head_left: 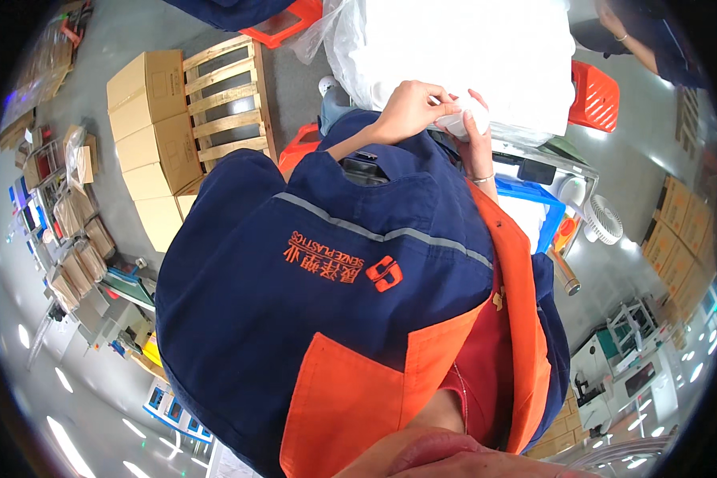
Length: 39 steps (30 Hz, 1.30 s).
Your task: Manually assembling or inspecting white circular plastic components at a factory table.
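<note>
Both hands meet over the near edge of a bright white work surface (pixel 454 48). Between them is a small white rounded piece (pixel 459 121); glare hides its exact kind. My left hand (pixel 410 110) reaches in from the left, its thumb and fingers pinched together at the piece's upper side. From the right, my right hand (pixel 478 143) curls its fingers around the same piece and steadies it. A bracelet circles the right wrist. The piece's underside is hidden by the fingers.
Clear plastic film (pixel 334 32) drapes the surface's left side. A blue bin (pixel 548 209), a white fan (pixel 603 219) and a red stool (pixel 593 95) stand to the right. Cardboard boxes (pixel 153 131) and a wooden pallet (pixel 227 99) are left. Another person's arm (pixel 633 48) shows at top right.
</note>
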Each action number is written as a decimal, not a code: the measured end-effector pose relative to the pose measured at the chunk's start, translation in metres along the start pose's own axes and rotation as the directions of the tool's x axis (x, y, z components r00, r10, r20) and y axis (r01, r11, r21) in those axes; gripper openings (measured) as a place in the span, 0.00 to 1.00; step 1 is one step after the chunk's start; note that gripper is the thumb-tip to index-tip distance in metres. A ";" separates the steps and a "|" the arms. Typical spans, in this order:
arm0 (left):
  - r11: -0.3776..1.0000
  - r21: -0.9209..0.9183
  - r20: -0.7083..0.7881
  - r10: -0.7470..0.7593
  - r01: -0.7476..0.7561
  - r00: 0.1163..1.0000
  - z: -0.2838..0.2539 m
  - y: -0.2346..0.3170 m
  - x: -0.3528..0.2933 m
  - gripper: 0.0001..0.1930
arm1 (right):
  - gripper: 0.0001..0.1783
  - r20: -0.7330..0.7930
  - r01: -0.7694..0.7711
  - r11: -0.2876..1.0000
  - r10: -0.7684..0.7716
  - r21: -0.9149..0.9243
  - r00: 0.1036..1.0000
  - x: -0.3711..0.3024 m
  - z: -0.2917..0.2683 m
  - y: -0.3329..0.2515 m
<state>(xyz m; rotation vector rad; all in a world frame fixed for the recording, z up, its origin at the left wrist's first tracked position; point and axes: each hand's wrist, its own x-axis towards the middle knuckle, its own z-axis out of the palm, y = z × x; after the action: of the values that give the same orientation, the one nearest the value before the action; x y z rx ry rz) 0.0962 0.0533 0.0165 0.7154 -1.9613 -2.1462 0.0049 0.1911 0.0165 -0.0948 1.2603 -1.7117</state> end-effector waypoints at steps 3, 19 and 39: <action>0.999 0.048 -0.040 0.017 -0.015 0.999 0.001 -0.004 0.002 0.08 | 0.30 -0.026 -0.087 0.996 0.087 0.001 0.996 0.000 -0.006 0.001; 0.598 0.790 0.022 0.196 -0.137 0.980 -0.020 -0.058 0.024 0.13 | 0.27 -0.104 -0.072 0.969 0.099 0.238 0.990 -0.005 -0.045 0.018; 0.411 0.883 0.387 -0.368 -0.225 0.846 0.006 -0.050 0.016 0.18 | 0.28 -0.122 -0.123 0.963 0.156 0.241 0.980 0.003 -0.047 0.018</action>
<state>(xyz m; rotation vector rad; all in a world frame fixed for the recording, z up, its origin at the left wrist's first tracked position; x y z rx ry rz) 0.0898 0.0591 -0.0359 0.2417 -3.5390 -1.0941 -0.0110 0.2214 -0.0202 0.2524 1.1291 -1.7525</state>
